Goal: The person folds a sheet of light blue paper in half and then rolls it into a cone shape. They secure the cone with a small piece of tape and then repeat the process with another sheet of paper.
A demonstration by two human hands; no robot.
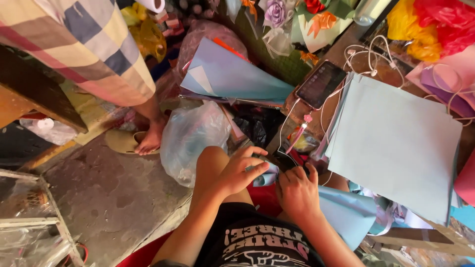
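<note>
Folding a small pale blue paper piece (267,179) at six o'clock of the phone (320,84), my left hand (236,170) and right hand (297,190) pinch it; next, I judge, a firm crease.

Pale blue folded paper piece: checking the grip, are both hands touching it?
Touching. Head view shows left hand and right hand fingers pressed onto the pale blue folded paper piece.
</note>
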